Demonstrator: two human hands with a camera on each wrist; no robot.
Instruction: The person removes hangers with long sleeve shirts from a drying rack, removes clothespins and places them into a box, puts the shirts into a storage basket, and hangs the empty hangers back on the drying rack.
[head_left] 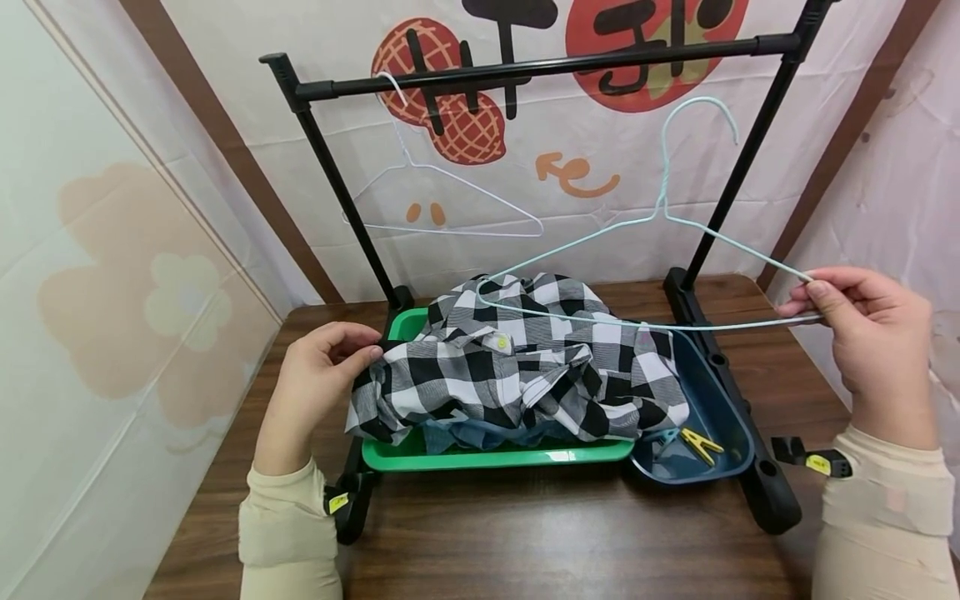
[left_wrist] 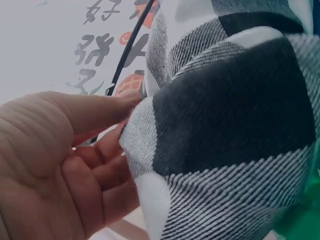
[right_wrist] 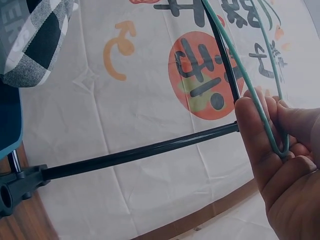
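My right hand [head_left: 870, 333] grips one end of a mint-green wire hanger [head_left: 570, 243], its hook pointing up. In the right wrist view the bent corner of the hanger [right_wrist: 262, 112] lies across the fingers under the thumb. The hanger's far end overlaps a black-and-white checked shirt [head_left: 465, 375] heaped over a green tray [head_left: 495, 460]. At the shirt's left edge my left hand [head_left: 322, 367] pinches the cloth between thumb and fingers. The left wrist view has the checked fabric [left_wrist: 230, 105] close up, its edge at the fingertips.
A black garment rack [head_left: 540, 68] stands over the tray, with a white hanger [head_left: 450, 173] on its bar. Right of the tray is a dark blue basin [head_left: 712, 408] holding a yellow clothespin [head_left: 701, 446] and a blue one. Blue cloth [head_left: 480, 435] shows under the shirt.
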